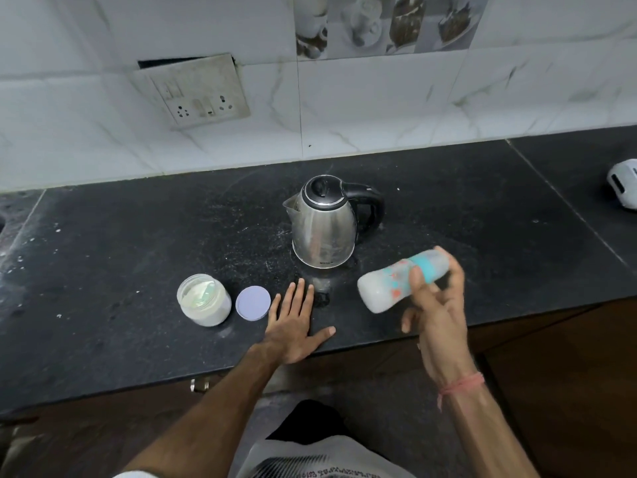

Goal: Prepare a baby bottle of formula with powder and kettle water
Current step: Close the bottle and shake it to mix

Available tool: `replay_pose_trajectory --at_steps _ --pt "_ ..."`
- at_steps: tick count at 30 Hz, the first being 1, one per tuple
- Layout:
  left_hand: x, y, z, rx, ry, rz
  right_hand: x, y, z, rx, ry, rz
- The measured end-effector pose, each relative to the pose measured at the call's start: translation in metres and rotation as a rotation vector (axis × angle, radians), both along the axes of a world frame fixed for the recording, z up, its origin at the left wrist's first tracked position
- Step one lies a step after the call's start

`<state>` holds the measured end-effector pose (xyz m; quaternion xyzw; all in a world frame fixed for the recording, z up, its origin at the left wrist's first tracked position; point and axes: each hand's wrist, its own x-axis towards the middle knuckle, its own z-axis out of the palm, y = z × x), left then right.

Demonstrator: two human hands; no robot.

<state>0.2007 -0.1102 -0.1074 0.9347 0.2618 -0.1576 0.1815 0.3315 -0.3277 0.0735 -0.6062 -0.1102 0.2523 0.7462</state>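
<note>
My right hand (436,305) grips a baby bottle (382,288) with a teal collar. It holds the bottle nearly sideways above the counter's front right, with the base pointing left, and the bottle looks blurred and milky white inside. My left hand (296,322) rests flat on the black counter (138,236), fingers spread. A steel kettle (324,225) with a black lid and handle stands behind both hands. Left of my left hand stands an open jar of powder (204,300). Its lilac lid (253,302) lies flat beside it.
White marble tiles and a switch-and-socket plate (196,94) back the counter. A white object (624,182) sits at the far right edge. Powder specks dot the counter. Its front edge runs just below my left palm, with dark cabinets beneath.
</note>
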Motion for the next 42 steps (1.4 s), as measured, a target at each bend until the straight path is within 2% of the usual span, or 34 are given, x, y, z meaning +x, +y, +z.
replay_pose_trajectory --at_steps 3,4,7,11,15,18,22,28,31,34,36,42 --pt "-0.001 0.001 0.001 0.015 0.011 -0.008 0.000 0.001 0.002 -0.043 -0.073 0.224" --pt "0.000 0.002 0.001 0.017 0.013 -0.009 0.002 0.001 0.003 -0.028 -0.086 0.224" --pt "0.001 0.001 0.001 0.009 0.007 -0.004 0.013 0.002 0.004 0.037 -0.016 0.016" --pt "-0.001 0.001 0.004 0.011 -0.001 -0.011 0.008 0.000 0.003 -0.007 -0.060 0.173" --pt "-0.001 -0.001 0.001 0.018 -0.017 0.001 0.002 -0.003 0.001 0.010 -0.076 -0.001" --pt "-0.002 0.001 -0.001 0.026 -0.034 -0.012 -0.019 -0.004 -0.010 -0.025 -0.130 0.174" --pt "-0.001 0.001 0.002 0.015 -0.021 -0.006 -0.021 -0.006 -0.016 -0.056 -0.097 0.046" --pt "-0.002 -0.005 0.001 0.055 -0.070 0.009 -0.014 -0.013 -0.021 -0.215 -0.390 0.000" --pt "-0.003 -0.006 -0.001 0.065 -0.081 0.018 -0.019 -0.009 -0.025 -0.234 -0.404 -0.076" --pt "-0.003 -0.007 -0.001 0.077 -0.076 0.022 -0.023 -0.009 -0.036 -0.391 -0.637 0.020" --pt "-0.003 -0.009 -0.001 0.102 -0.091 0.033 -0.021 -0.010 -0.044 -0.474 -0.747 0.010" --pt "-0.004 -0.014 -0.007 0.145 -0.130 0.069 -0.006 -0.006 -0.064 -0.552 -0.855 -0.049"
